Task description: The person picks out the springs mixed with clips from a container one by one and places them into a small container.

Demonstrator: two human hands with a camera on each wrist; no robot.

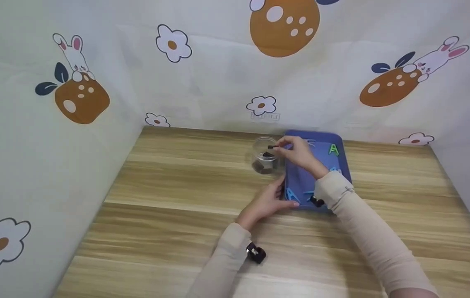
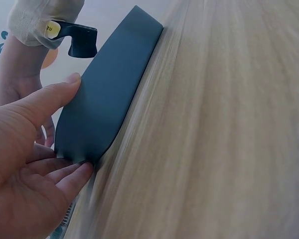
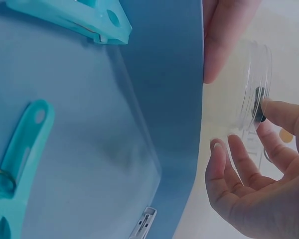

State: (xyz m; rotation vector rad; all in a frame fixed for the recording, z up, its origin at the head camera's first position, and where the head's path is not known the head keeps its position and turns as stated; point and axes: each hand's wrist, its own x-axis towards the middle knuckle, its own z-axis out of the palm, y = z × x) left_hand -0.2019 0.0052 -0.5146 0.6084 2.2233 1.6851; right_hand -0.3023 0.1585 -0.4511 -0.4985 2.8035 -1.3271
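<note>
In the right wrist view, my right hand [image 3: 259, 184] pinches a small black piece [image 3: 259, 104] between thumb and index finger, at the mouth of a clear jar [image 3: 254, 74]. The head view places the piece above the jar's rim, left of the blue tray [image 1: 286, 165]. Several dark pieces [image 1: 263, 167] lie inside the jar; their kind is too small to tell. My left hand [image 1: 266, 203] holds the tray's near left corner, thumb along the front wall and fingers by the left side. A green clothespin [image 1: 333, 150] and a blue clothespin [image 1: 291, 195] lie in the tray.
Other teal clothespins [image 3: 27, 149] and a small whitish clip [image 3: 143, 223] lie in the tray, partly behind the right forearm. The wooden table [image 1: 168, 174] ends at a printed cloth wall [image 1: 210, 82] behind and at both sides.
</note>
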